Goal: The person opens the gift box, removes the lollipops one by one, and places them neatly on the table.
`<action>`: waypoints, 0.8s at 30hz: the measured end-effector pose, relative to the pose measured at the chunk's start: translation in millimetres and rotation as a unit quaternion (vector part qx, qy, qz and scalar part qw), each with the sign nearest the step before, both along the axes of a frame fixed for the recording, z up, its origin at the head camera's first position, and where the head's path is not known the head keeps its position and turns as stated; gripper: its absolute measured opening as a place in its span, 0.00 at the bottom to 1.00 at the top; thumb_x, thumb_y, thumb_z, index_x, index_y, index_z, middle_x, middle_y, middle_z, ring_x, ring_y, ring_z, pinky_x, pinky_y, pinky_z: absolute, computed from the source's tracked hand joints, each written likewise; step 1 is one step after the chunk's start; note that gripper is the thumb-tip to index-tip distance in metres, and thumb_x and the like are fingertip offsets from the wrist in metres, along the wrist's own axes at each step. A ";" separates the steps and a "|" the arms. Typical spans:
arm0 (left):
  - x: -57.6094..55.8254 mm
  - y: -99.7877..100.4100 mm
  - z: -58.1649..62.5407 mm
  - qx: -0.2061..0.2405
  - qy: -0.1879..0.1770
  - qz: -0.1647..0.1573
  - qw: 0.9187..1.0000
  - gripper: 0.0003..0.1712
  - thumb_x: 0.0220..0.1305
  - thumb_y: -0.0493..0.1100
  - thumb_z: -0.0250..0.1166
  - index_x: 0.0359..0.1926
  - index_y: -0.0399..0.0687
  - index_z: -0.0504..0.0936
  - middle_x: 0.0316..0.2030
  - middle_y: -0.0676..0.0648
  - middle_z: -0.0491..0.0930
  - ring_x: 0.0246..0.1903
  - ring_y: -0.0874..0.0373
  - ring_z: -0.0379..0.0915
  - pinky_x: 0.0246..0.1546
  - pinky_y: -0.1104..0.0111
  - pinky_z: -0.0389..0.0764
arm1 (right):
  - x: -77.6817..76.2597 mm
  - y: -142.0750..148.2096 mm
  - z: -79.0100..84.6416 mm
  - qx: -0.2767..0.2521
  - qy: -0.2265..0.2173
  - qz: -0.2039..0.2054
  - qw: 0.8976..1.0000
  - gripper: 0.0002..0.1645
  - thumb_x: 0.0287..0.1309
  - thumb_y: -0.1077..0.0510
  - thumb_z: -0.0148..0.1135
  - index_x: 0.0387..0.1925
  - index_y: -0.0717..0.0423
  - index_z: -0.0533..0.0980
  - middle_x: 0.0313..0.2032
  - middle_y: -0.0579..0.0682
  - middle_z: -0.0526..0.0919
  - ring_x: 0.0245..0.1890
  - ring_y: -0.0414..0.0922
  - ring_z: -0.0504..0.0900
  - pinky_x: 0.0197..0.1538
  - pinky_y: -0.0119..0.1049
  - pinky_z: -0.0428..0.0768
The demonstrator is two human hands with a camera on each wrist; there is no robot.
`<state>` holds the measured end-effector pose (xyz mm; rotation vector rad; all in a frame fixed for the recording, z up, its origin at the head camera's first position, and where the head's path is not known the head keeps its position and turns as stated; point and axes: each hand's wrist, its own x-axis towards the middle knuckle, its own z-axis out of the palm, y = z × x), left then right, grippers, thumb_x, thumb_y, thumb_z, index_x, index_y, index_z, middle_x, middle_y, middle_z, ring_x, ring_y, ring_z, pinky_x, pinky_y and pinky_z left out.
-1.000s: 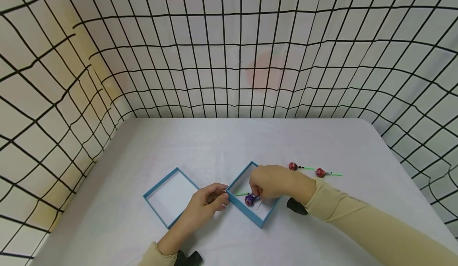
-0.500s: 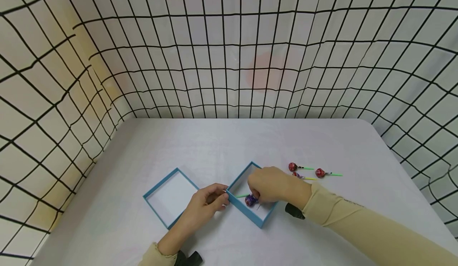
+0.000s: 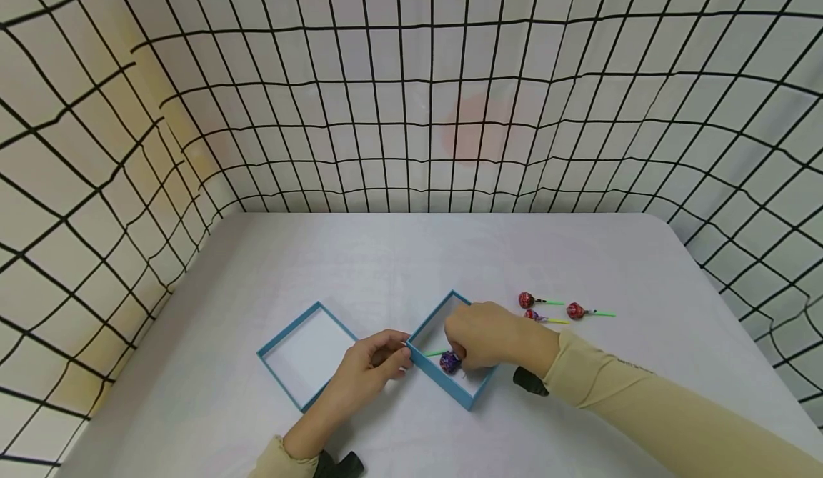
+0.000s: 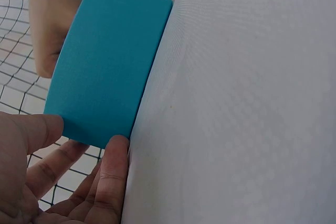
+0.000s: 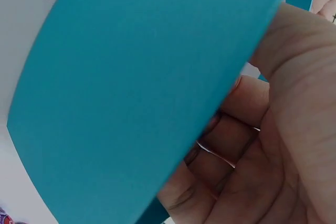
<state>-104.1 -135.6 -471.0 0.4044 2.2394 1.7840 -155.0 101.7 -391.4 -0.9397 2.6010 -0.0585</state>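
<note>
An open-topped blue box [image 3: 444,385] with a white inside sits mid-table, turned cornerwise. At its left corner my left hand [image 3: 371,364] holds on, the thumb on one wall and the other fingers along the corner in the left wrist view. My right hand [image 3: 485,335] reaches down into the box with curled fingers. Right at its fingertips lies a purple-wrapped lollipop [image 3: 449,362], its wrapper end hidden under the hand. A green stick [image 3: 437,353] pokes out left of the purple head. In the right wrist view, the blue wall hides the fingertips.
A blue-rimmed white lid [image 3: 308,356] lies left of the box. Beyond the right forearm are a red lollipop [image 3: 526,299], another red lollipop [image 3: 575,311] and a yellow-stick lollipop [image 3: 532,315]. Black grid netting [image 3: 431,121] rises behind the table.
My right hand has shifted slightly left and down inside the box, covering more of the purple lollipop's wrapper end. The yellow-stick lollipop has come into view behind the forearm. My left hand stays put.
</note>
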 end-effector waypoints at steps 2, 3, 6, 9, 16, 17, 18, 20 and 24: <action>0.1 0.0 0.0 0.000 -0.001 0.001 1.000 0.19 0.80 0.40 0.63 0.63 0.32 0.81 0.49 0.34 0.87 0.46 0.48 0.89 0.46 0.70 0.91 | -1.2 0.6 -0.4 0.000 -0.007 -0.002 1.000 0.17 0.53 0.60 0.82 0.17 0.46 0.81 0.20 0.38 0.80 0.24 0.37 0.75 0.28 0.34 0.79; 0.1 0.0 0.0 0.001 -0.001 0.001 1.000 0.19 0.80 0.40 0.63 0.63 0.32 0.81 0.49 0.34 0.87 0.46 0.48 0.89 0.46 0.70 0.91 | -1.8 1.0 -0.5 0.000 -0.009 -0.003 1.000 0.17 0.54 0.60 0.82 0.17 0.46 0.81 0.20 0.38 0.80 0.24 0.36 0.75 0.28 0.34 0.79; 0.2 0.0 -0.1 0.000 -0.001 0.002 1.000 0.19 0.80 0.40 0.63 0.63 0.32 0.81 0.48 0.34 0.86 0.46 0.48 0.89 0.46 0.70 0.91 | -3.3 2.3 0.5 -0.005 -0.018 -0.002 1.000 0.17 0.54 0.60 0.82 0.17 0.46 0.82 0.20 0.37 0.81 0.23 0.36 0.75 0.28 0.33 0.79; 0.2 0.1 -0.1 0.001 -0.001 0.002 1.000 0.19 0.80 0.40 0.63 0.63 0.32 0.81 0.49 0.33 0.86 0.46 0.48 0.89 0.46 0.70 0.91 | -4.0 3.5 2.0 -0.011 -0.023 0.001 1.000 0.17 0.54 0.60 0.81 0.17 0.45 0.81 0.21 0.36 0.81 0.24 0.36 0.75 0.29 0.32 0.78; 0.4 0.5 0.3 0.001 -0.004 0.003 1.000 0.19 0.80 0.40 0.63 0.63 0.33 0.81 0.49 0.33 0.86 0.47 0.48 0.89 0.46 0.69 0.91 | -6.6 6.7 7.6 -0.035 -0.046 -0.003 0.998 0.17 0.53 0.59 0.80 0.18 0.43 0.80 0.23 0.36 0.80 0.26 0.35 0.75 0.30 0.31 0.77; 0.4 0.5 0.4 0.002 -0.004 0.003 1.000 0.19 0.80 0.40 0.63 0.63 0.33 0.81 0.49 0.33 0.86 0.47 0.48 0.88 0.46 0.69 0.92 | -7.2 7.3 9.1 -0.042 -0.053 -0.003 0.998 0.16 0.53 0.60 0.80 0.19 0.43 0.80 0.23 0.36 0.80 0.26 0.35 0.75 0.30 0.30 0.76; 0.4 0.6 0.4 0.002 -0.004 0.003 1.000 0.19 0.81 0.40 0.63 0.63 0.33 0.81 0.49 0.33 0.86 0.47 0.47 0.88 0.47 0.69 0.92 | -8.0 7.9 10.6 -0.049 -0.062 -0.005 0.997 0.16 0.54 0.60 0.80 0.19 0.43 0.80 0.23 0.36 0.80 0.26 0.35 0.76 0.30 0.30 0.76; 0.5 0.6 0.6 0.003 -0.004 0.003 1.000 0.19 0.80 0.40 0.63 0.63 0.33 0.81 0.49 0.33 0.86 0.47 0.47 0.88 0.47 0.68 0.92 | -9.7 9.4 13.5 -0.065 -0.078 -0.006 0.995 0.17 0.54 0.61 0.79 0.20 0.43 0.79 0.22 0.36 0.80 0.26 0.35 0.76 0.30 0.29 0.74; 0.6 0.7 0.6 0.003 -0.004 0.004 1.000 0.19 0.80 0.40 0.63 0.63 0.33 0.81 0.49 0.34 0.86 0.47 0.47 0.89 0.47 0.68 0.92 | -13.3 13.5 18.9 -0.093 -0.100 -0.001 0.991 0.16 0.55 0.63 0.77 0.21 0.43 0.79 0.21 0.36 0.81 0.24 0.34 0.76 0.29 0.27 0.75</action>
